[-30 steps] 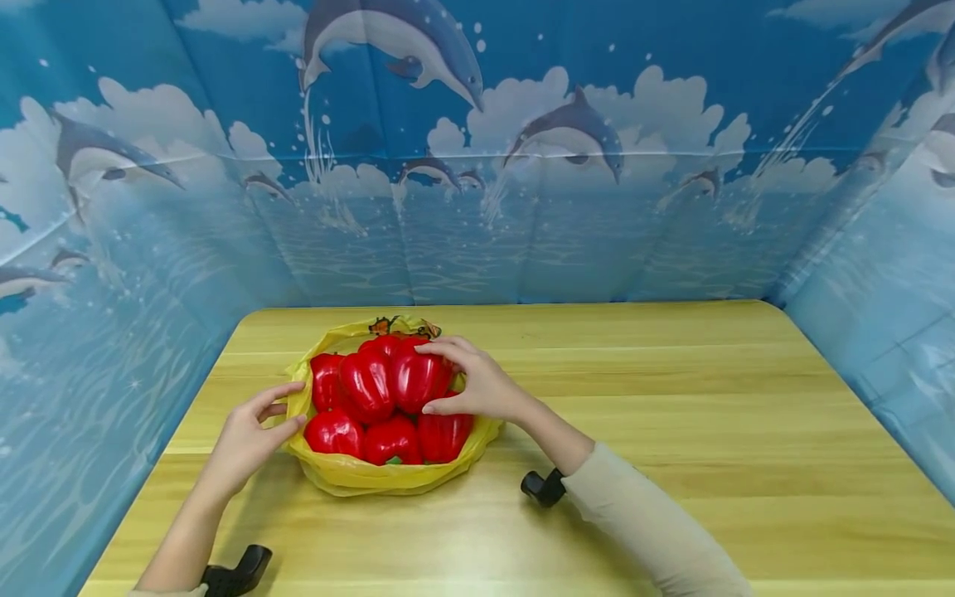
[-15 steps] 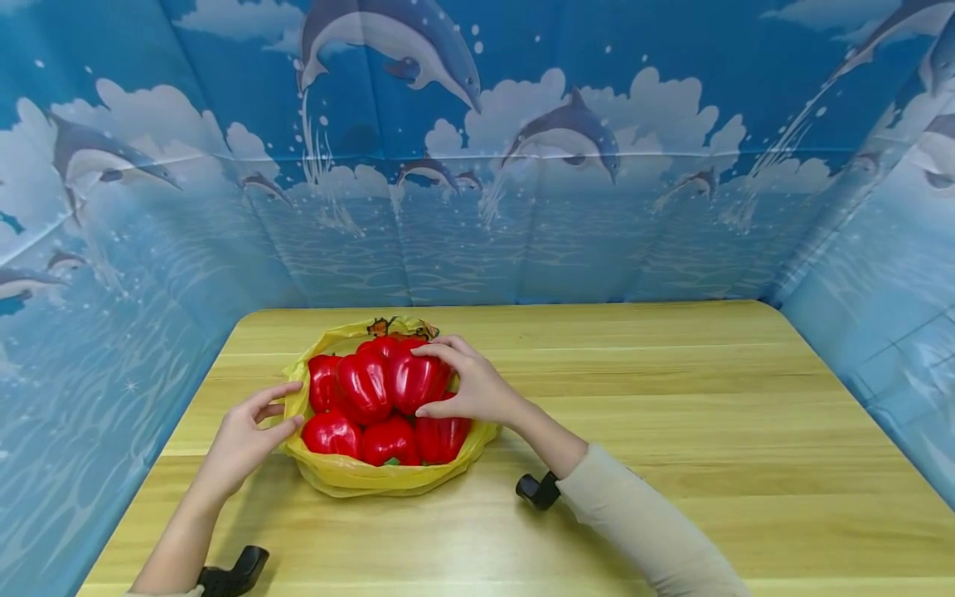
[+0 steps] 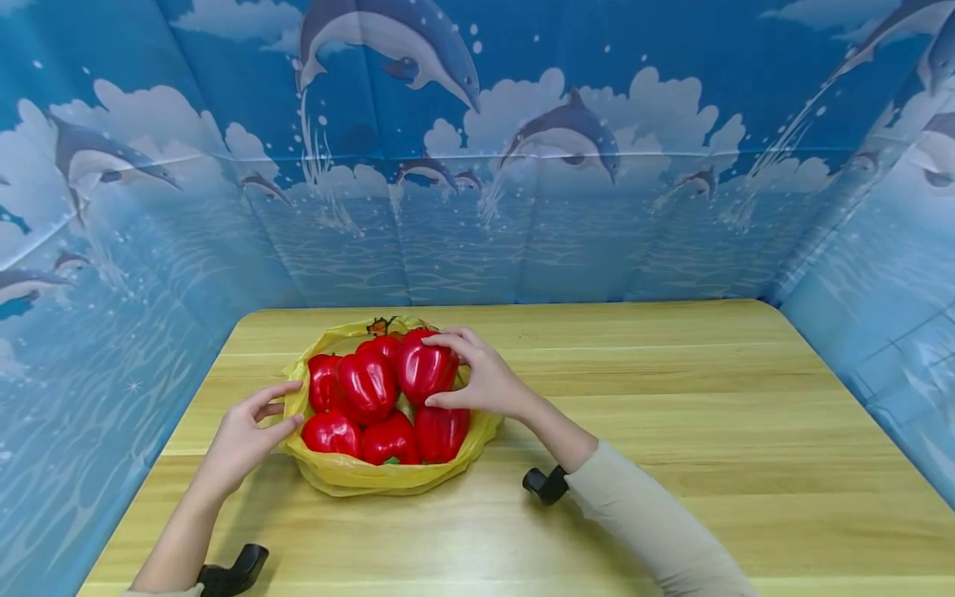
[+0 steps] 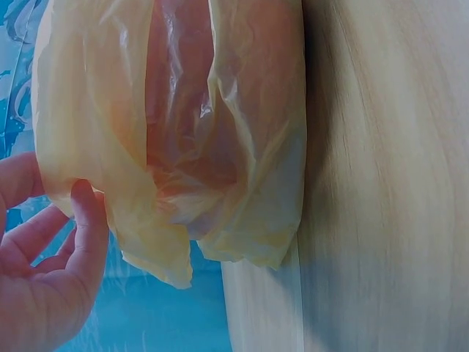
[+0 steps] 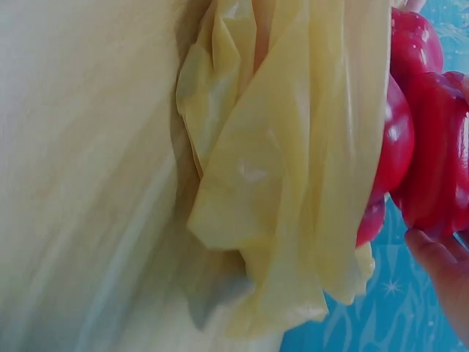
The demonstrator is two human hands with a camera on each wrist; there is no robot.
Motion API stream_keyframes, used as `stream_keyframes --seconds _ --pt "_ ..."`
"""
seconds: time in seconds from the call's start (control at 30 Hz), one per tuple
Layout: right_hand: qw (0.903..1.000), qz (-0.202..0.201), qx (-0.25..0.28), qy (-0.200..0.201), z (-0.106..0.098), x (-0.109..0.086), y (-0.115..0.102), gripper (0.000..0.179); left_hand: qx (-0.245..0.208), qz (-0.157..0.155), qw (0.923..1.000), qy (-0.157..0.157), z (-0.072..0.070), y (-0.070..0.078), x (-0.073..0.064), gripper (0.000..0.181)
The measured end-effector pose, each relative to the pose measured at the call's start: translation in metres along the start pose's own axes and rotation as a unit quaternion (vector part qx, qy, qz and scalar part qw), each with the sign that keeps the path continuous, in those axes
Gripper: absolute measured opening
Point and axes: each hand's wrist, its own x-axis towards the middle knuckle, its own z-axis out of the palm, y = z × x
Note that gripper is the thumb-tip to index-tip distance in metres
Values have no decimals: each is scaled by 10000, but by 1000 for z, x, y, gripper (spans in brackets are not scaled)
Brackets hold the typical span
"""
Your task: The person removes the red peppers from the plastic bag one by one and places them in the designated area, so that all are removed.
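Note:
A yellow plastic bag (image 3: 366, 477) full of several glossy red bell peppers sits on the left part of the table, its mouth spread wide. With thumb and fingers my left hand (image 3: 242, 435) pinches the bag's left edge; in the left wrist view the thumb (image 4: 89, 213) lies against the thin plastic. My right hand (image 3: 481, 377) grips a red bell pepper (image 3: 424, 369) at the top right of the heap, thumb low and fingers over its far side. The right wrist view shows that pepper (image 5: 436, 161) beside the bag's rim, with the hand partly cut off.
The wooden table (image 3: 671, 431) extends to the right of the bag. A blue dolphin-print curtain (image 3: 522, 224) encloses it at the back and sides. Black wrist mounts (image 3: 235, 572) hang from both forearms.
My right hand has shifted slightly right and up with its pepper, and a gap now shows between that pepper and the ones beside it. The left hand stays at the bag's edge.

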Motion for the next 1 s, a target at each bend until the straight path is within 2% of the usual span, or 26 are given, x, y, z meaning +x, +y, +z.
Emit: stream_keyframes --seconds 0.27,0.43,0.73,1.0 --pt "9998 -30 17 218 -23 0 9 68 -341 -97 9993 -121 0 0 2 50" --pt "9989 179 42 424 -38 -2 19 69 -505 -158 9984 -196 -1 -2 4 51" --pt "9968 458 -256 597 -64 -14 42 69 -542 -72 9981 -280 -3 1 5 50" --pt "9954 566 -319 705 -77 -21 61 69 -544 -118 9979 -331 -3 1 7 51"
